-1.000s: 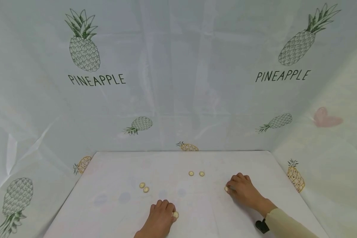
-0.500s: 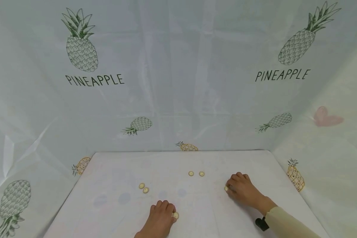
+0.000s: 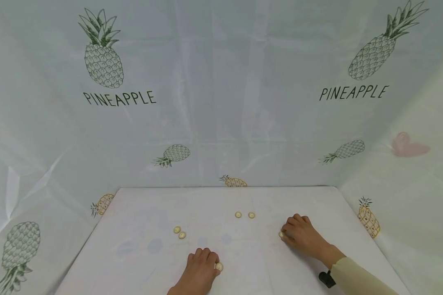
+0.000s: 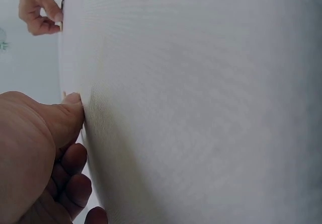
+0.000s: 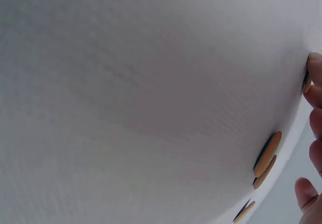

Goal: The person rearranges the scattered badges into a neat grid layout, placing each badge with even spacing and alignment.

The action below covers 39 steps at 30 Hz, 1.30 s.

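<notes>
In the head view, my left hand (image 3: 198, 268) is low on the white table and pinches a round pale button (image 3: 219, 266) between thumb and forefinger. Farther right, my right hand (image 3: 303, 237) grips another button (image 3: 281, 234) at its thumb side, mostly covered by the fingers. The left wrist view has the left thumb (image 4: 70, 110) right at the tabletop, other fingers curled below it; the button hardly shows. Along the right wrist view's edge, the right fingertips (image 5: 315, 70) touch a tan disc-shaped button (image 5: 307, 81) against the cloth.
Two buttons lie close together on the left, one (image 3: 177, 230) just behind the other (image 3: 182, 235). Toward the back are two more, a left one (image 3: 238, 214) and a right one (image 3: 252, 215). Pineapple-printed cloth (image 3: 221, 102) walls the table (image 3: 144, 205). A black device (image 3: 326, 279) sits under the right wrist.
</notes>
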Each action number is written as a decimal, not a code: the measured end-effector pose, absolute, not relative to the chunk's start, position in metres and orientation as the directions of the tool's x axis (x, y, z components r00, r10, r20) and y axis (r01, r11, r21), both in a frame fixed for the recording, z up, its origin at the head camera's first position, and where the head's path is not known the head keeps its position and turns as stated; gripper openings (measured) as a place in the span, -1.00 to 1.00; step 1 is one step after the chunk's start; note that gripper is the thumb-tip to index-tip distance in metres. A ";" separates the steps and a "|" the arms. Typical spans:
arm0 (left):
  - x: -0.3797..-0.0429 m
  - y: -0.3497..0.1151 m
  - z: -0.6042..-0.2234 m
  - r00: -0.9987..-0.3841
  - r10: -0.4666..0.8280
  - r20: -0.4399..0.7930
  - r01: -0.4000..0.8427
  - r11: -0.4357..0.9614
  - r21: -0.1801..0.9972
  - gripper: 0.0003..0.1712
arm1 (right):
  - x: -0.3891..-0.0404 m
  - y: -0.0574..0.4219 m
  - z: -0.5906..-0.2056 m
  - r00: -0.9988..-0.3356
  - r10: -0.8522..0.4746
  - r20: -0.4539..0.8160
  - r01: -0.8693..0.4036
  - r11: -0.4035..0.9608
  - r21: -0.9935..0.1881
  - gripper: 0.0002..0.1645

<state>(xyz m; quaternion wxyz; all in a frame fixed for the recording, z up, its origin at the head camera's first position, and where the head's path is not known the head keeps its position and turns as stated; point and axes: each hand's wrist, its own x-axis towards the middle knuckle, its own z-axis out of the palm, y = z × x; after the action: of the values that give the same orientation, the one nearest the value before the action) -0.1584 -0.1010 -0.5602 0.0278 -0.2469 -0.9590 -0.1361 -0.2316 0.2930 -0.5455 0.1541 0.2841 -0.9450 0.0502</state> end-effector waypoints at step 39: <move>-0.160 -0.102 -0.558 -0.870 0.481 0.103 0.492 0.848 0.198 -0.68 | -0.297 0.207 -0.534 -0.703 -0.615 0.358 -0.624 0.774 0.106 -0.81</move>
<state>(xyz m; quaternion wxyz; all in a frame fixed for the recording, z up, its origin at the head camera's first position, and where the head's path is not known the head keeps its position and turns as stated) -0.1604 -0.1017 -0.5584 0.0249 -0.2533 -0.9609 -0.1095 -0.2965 0.2068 -0.5335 0.1898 0.3356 -0.9226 0.0116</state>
